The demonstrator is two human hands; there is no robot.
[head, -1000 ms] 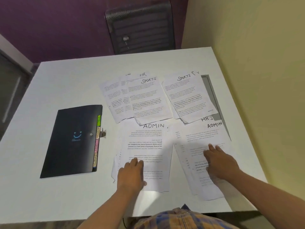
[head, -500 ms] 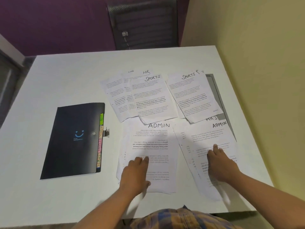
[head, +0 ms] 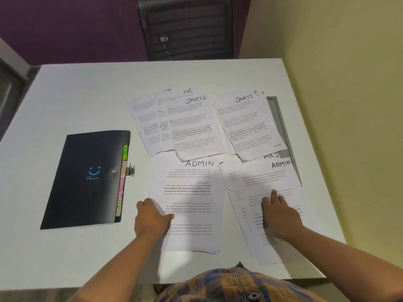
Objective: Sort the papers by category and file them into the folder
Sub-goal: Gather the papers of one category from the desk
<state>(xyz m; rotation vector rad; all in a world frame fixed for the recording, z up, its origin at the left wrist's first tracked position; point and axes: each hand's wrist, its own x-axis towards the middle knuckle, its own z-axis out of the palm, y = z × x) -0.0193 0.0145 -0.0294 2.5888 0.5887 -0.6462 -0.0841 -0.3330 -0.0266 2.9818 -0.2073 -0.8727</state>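
Note:
Labelled paper stacks lie spread on the white table (head: 76,94). A middle stack marked ADMIN (head: 196,192) lies nearest me; my left hand (head: 152,219) grips its left edge, thumb on top and fingers curled at the edge. My right hand (head: 279,214) presses flat, fingers straight, on a second ADMIN stack (head: 268,177) to the right. Beyond are two SPORTS stacks (head: 194,125) (head: 248,125), with HR sheets (head: 188,91) peeking out behind. A shut black folder (head: 87,179) with coloured tabs (head: 122,182) lies to the left.
A dark mesh chair (head: 185,29) stands behind the table's far edge. A yellow wall (head: 338,105) runs along the right side. A grey strip (head: 281,127) shows beside the right papers. The table's front edge is just below my arms.
My left hand has moved from the top of the middle ADMIN stack to its left edge and taken hold there. My right hand stays pressed on the right stack.

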